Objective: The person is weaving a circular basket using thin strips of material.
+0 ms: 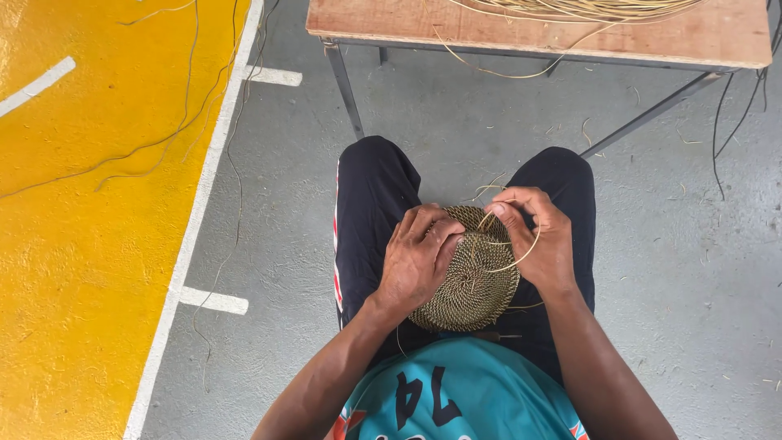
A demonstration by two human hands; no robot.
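A round woven disc (474, 281) of coiled brown fibre rests on my lap, between my knees. My left hand (417, 259) grips its left edge, fingers curled over the rim. At the upper right rim, my right hand (538, 236) pinches a thin pale fibre strand (521, 254) that loops down across the disc. Both hands touch the disc. Part of the disc's left side is hidden under my left fingers.
A wooden table (700, 37) on metal legs stands just ahead, with a bundle of pale fibre strands (570, 8) on top. Grey concrete floor surrounds me; a yellow painted area (90, 204) with white lines lies left. Loose strands trail over the floor.
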